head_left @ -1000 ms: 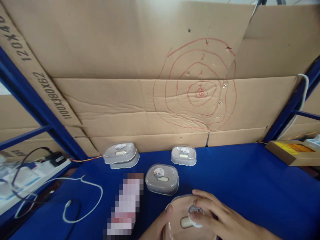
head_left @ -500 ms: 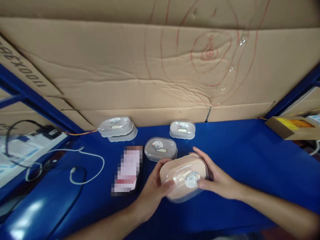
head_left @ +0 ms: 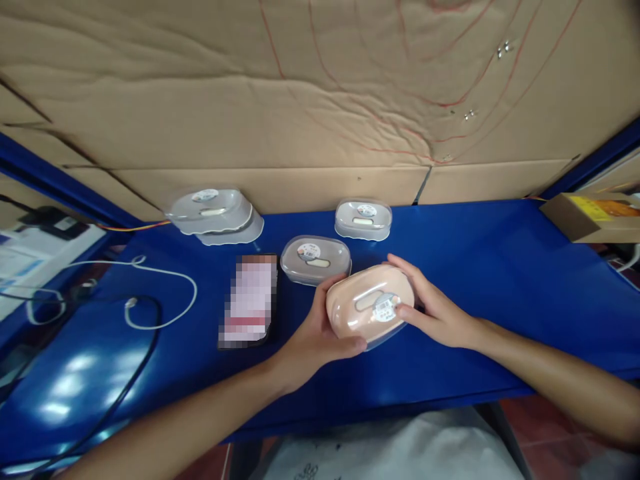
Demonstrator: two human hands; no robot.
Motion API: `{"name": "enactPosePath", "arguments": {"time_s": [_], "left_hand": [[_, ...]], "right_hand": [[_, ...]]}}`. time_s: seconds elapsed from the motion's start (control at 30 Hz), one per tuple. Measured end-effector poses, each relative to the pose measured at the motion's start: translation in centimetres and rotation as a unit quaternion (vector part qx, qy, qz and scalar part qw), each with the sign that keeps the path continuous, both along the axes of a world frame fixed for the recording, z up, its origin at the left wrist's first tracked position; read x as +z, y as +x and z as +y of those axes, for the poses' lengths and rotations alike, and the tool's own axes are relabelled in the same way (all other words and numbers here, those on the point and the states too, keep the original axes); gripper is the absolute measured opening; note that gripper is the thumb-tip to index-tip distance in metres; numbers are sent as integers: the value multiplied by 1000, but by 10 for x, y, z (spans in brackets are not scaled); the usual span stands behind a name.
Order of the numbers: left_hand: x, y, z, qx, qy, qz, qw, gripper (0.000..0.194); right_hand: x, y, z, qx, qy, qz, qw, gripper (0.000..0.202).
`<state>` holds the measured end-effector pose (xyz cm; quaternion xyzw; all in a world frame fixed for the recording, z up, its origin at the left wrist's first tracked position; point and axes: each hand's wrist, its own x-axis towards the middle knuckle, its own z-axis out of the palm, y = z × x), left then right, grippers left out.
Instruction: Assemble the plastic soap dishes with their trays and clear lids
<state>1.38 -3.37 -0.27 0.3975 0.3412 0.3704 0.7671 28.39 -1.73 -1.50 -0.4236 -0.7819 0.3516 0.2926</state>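
Observation:
A pink oval box (head_left: 353, 308) with a clear cover and a round sticker is held between both my hands above the blue table. My left hand (head_left: 325, 333) grips its left end, thumb across the near side. Around the right end are the fingers of my right hand (head_left: 430, 303), its thumb by the sticker. Just behind my left hand lies a grey oval box (head_left: 320, 261). Farther back stands another grey box (head_left: 363, 220), and at the back left two grey boxes (head_left: 213, 212) are stacked.
A phone (head_left: 250, 300) with a blurred screen lies left of my left hand on the blue table (head_left: 475, 260). White cable (head_left: 193, 287) and black cords run at the left. A cardboard box (head_left: 590, 217) sits at the far right; a cardboard wall (head_left: 250, 127) rises behind.
The view has tipped downward, so the table's front edge and my lap now show. The pink box has turned slightly in my hands, and my left thumb has shifted toward its near edge.

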Motion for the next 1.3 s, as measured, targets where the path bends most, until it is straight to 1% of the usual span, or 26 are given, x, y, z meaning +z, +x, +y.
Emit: {"name": "enactPosePath", "arguments": {"time_s": [0.07, 0.17, 0.27, 0.47, 0.57, 0.67, 0.73, 0.87, 1.0, 1.1, 1.17, 1.23, 1.3], "left_hand": [[0, -1, 0, -8, 3, 7, 1000, 97], [1, 0, 3, -6, 36, 28, 999, 91], [2, 0, 6, -12, 56, 38, 998, 92], [-5, 0, 0, -22, 89, 24, 995, 93], [-9, 0, -3, -24, 109, 12, 994, 94], [-8, 0, -3, -20, 144, 11, 989, 88], [-7, 0, -3, -9, 173, 23, 985, 83], [-6, -1, -3, 4, 233, 34, 972, 78], [-9, -3, -7, 11, 267, 59, 962, 76], [-10, -3, -9, 15, 263, 68, 962, 72], [-8, -3, -10, 17, 248, 73, 966, 69], [-7, -2, -10, 20, 209, 77, 975, 70], [-5, -1, -9, 24, 149, 65, 986, 72]], "right_hand": [[2, 0, -1, 1, -1, 1, 1000, 75], [1, -2, -1, -12, -37, 19, 999, 68], [-1, -3, 0, -17, -40, 33, 999, 70], [-3, 2, 2, -13, -41, 43, 998, 69], [-2, 0, 3, -13, -77, 73, 994, 64], [-2, -2, 3, -1, -108, 96, 989, 60], [-3, -1, 3, 1, -97, 89, 991, 60], [-7, 2, 1, 2, -29, 53, 998, 65], [-9, 5, 0, 16, 14, 40, 999, 67], [-10, 7, 3, 25, 33, 31, 999, 70], [-10, 6, 5, 23, 25, 34, 999, 73], [-11, 5, 6, 16, 0, 55, 998, 77], [-9, 4, 7, 9, -28, 85, 996, 81]]}}
